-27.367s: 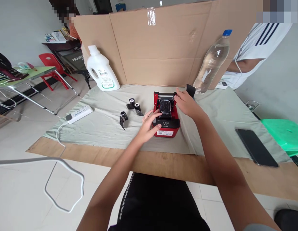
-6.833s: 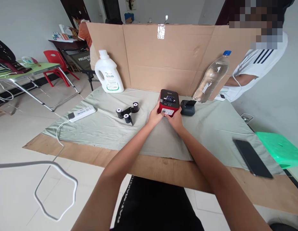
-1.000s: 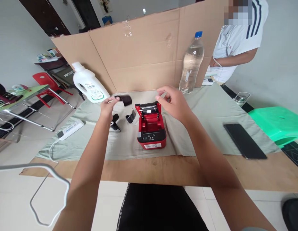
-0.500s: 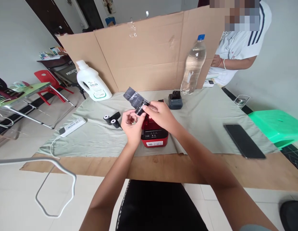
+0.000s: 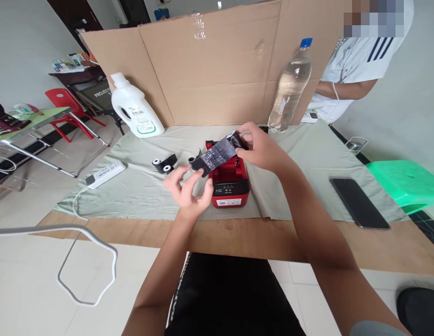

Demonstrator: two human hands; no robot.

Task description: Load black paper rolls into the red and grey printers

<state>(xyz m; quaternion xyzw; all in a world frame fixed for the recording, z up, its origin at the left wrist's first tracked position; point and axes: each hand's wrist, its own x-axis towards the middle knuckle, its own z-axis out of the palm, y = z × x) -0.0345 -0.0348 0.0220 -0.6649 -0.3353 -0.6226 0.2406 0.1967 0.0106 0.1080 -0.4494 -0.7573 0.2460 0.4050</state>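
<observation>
Head view: left hand (image 5: 189,190) and right hand (image 5: 263,150) pinch black ribbon (image 5: 219,153) ends.

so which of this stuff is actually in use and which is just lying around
In use:
- black roll, pulled out between left hand and right hand
- red printer under it

Lying about:
- spare rolls
- detergent bottle
- water bottle
- phone
- power strip

Single head camera — looks forward and down, near above my left hand (image 5: 189,191) and right hand (image 5: 262,151). Cardboard screen (image 5: 220,74) ahead.
</observation>
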